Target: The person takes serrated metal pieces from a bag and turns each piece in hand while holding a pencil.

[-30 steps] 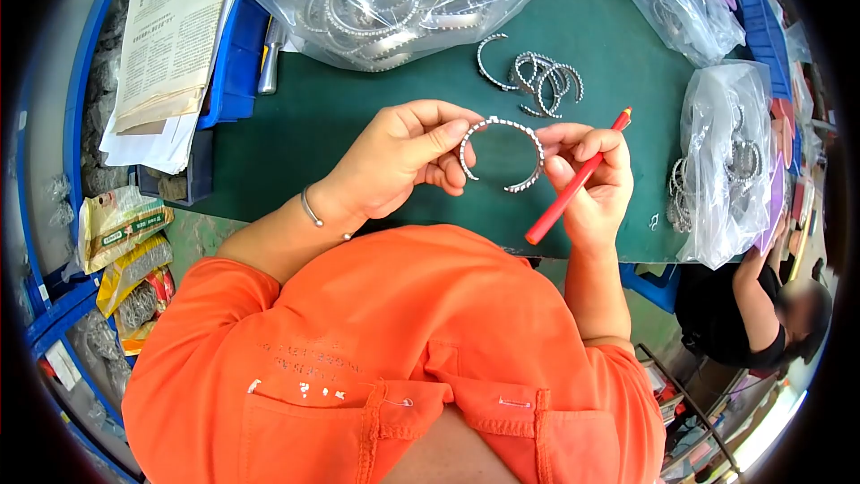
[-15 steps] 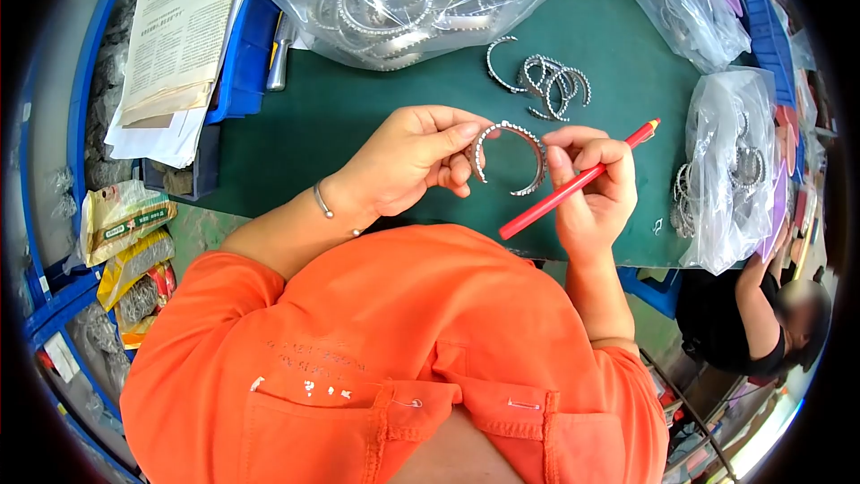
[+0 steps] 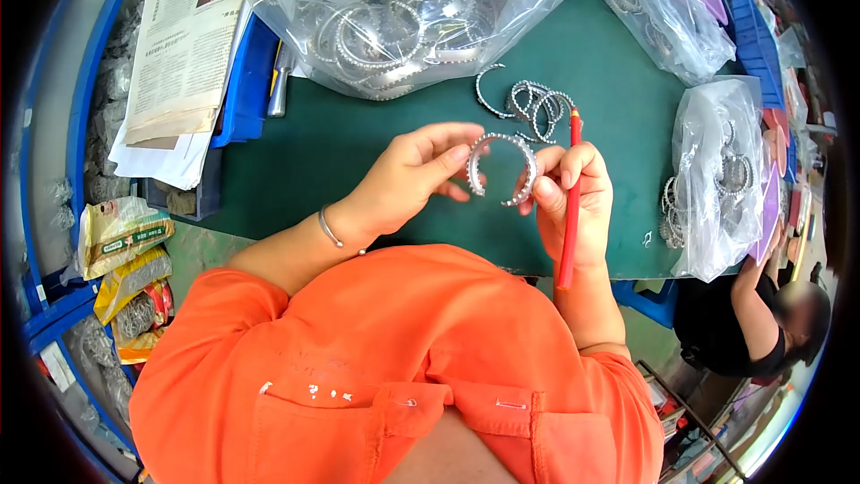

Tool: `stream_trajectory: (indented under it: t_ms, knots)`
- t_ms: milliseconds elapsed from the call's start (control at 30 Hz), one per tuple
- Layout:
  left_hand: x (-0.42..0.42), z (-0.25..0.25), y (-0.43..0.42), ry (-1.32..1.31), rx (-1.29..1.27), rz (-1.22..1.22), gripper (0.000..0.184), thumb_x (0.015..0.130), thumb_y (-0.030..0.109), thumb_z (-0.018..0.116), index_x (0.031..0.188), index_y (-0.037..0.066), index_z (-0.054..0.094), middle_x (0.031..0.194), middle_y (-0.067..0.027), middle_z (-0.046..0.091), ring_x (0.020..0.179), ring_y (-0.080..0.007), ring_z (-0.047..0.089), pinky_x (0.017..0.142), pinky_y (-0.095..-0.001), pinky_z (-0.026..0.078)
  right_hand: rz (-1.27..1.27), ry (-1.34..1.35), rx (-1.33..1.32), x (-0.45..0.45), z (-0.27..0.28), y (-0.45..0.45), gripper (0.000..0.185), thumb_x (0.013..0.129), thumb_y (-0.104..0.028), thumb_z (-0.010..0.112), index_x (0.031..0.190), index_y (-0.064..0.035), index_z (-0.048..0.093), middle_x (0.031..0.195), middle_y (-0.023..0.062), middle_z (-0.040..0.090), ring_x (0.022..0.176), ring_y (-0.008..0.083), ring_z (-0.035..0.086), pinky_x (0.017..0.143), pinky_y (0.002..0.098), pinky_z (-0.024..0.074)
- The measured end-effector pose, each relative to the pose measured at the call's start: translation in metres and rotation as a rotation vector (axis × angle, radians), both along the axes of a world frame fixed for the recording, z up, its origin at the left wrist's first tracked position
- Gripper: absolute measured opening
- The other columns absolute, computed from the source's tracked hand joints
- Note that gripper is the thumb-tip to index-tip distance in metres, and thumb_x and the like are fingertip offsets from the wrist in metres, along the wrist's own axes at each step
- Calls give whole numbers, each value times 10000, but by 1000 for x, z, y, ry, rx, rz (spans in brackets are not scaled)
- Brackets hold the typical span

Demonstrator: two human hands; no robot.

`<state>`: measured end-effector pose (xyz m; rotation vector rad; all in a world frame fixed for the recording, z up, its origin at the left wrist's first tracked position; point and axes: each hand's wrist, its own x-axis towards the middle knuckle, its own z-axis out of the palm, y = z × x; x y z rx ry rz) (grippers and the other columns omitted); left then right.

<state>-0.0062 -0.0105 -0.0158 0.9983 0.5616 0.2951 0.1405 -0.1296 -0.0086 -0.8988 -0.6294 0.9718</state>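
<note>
An open silver cuff bracelet [image 3: 477, 176] with a beaded edge is held above the green table, its gap toward me. My left hand [image 3: 403, 175] is closed at its left side, thumb in front and fingertips partly behind it. The fingers of my right hand [image 3: 580, 202] grip the right end of the same bracelet. A red pencil [image 3: 570, 215] is also tucked in that hand, standing nearly upright across the fingers. Just beyond, several similar bracelets [image 3: 537, 108] lie in a loose cluster. A thin metal bangle [image 3: 329, 226] circles my left wrist.
A large clear bag of bracelets [image 3: 376, 63] lies at the back of the green table [image 3: 340, 143]. More bagged bracelets [image 3: 717, 170] sit at right. Newspapers [image 3: 179, 54], a blue bin [image 3: 244, 81] and a metal-handled tool [image 3: 280, 85] are left. A person [image 3: 743, 323] works at far right.
My right hand has turned and come closer to the bracelet, taking its right end. The pencil has swung from slanted to nearly upright. The whole view has shifted slightly.
</note>
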Motion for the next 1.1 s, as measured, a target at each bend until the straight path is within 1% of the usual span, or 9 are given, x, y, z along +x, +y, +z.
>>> stream_trajectory:
  t_ms: [33,67,100,167,400,633,867,967,1100]
  knots:
    - [-2,2,1,-23,-190,-70,297,930,156,431,1164,-18,488,948,-103,598,740,-137,607,610,-233,511,39,82,20,2,-1,-2,228,786,82,568,782,-69,398,829,139,574,659,169,591,547,237,487]
    - [-4,0,4,-56,-253,-144,310,935,149,411,1177,-34,477,934,-124,608,737,-155,630,618,-245,529,37,105,17,3,-4,-3,209,798,71,561,794,-66,402,831,144,575,644,168,587,538,238,493]
    - [-5,0,4,-58,-256,-145,310,935,149,411,1177,-34,477,934,-124,608,737,-155,630,618,-245,529,36,103,14,5,-4,-5,209,798,71,561,794,-66,402,831,144,575,644,168,587,538,238,493]
    - [-6,3,2,-16,-169,-87,301,933,145,417,1155,-44,490,891,-118,614,682,-147,629,592,-235,525,-36,28,-96,7,-4,-8,192,809,65,550,805,-63,407,833,149,577,641,169,589,537,240,501]
    - [-6,8,2,-59,-139,-49,284,921,142,448,1133,-37,510,877,-111,612,717,-138,627,623,-245,530,-117,-70,-228,4,-3,-13,143,841,52,498,835,-48,397,885,186,593,635,157,594,525,231,501]
    - [-7,5,3,-63,-190,-43,285,928,141,425,1130,-40,511,883,-127,613,716,-151,631,627,-254,534,-110,-44,-225,5,-3,-14,128,854,32,487,855,-48,388,873,184,593,621,155,593,503,228,487]
    - [-8,5,3,-46,-176,-51,283,926,138,429,1131,-38,511,879,-128,616,717,-154,631,623,-255,534,-108,-78,-222,4,-4,-14,130,853,26,495,858,-51,390,877,176,596,614,143,588,488,217,466]
    - [-8,5,3,-52,-165,-46,280,922,131,438,1134,-37,511,887,-127,615,728,-153,630,631,-256,534,-119,-117,-223,4,-2,-15,134,851,18,503,859,-56,391,882,172,598,608,134,586,479,203,448]
    - [-8,6,3,-48,-79,-50,272,912,111,456,1139,-28,512,911,-124,614,757,-163,628,670,-268,531,-132,-144,-237,4,0,-15,136,849,10,510,858,-61,394,885,166,601,595,124,587,467,186,427]
